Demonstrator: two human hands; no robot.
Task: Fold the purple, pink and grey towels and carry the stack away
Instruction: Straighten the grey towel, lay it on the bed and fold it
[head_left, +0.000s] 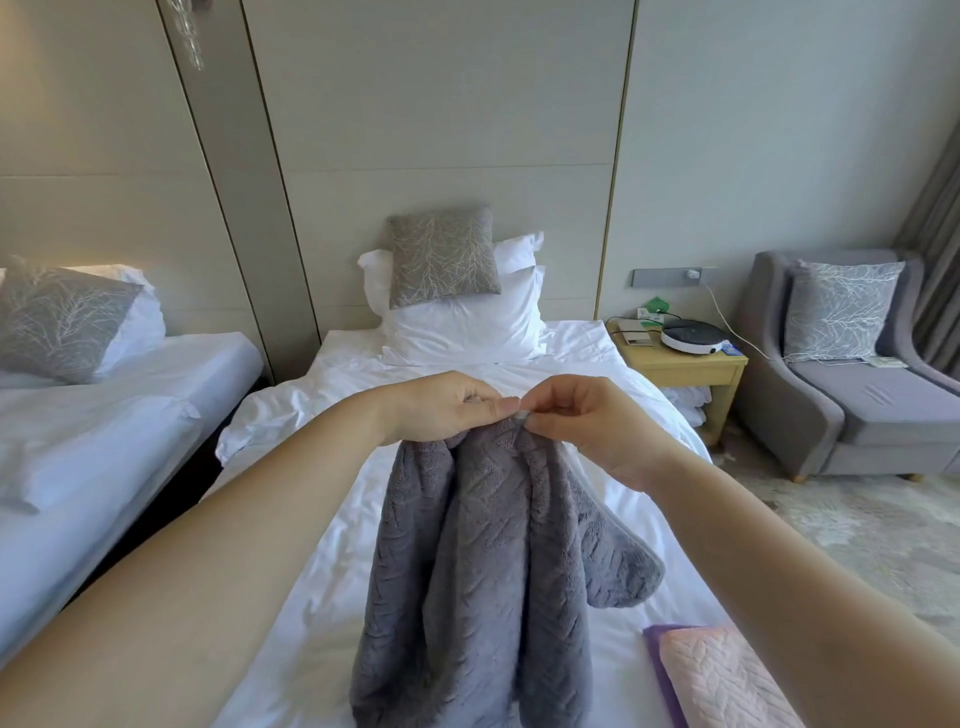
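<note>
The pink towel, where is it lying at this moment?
In the head view the pink towel lies folded at the lower right on the white bed, on top of the purple towel and right of the hanging grey towel.

Grey leaf-embossed towel (467, 561), pink quilted towel (727, 680) over purple towel (661, 670), white bed (332, 545).

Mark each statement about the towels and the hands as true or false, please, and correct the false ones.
1. Both hands pinch the top of the grey towel. True: left hand, right hand.
2. The grey towel lies folded flat. False: it hangs bunched over the bed.
3. The pink towel lies on the purple towel. True.
4. The folded towels are on the armchair. False: they are on the bed; the armchair holds a cushion.
</note>
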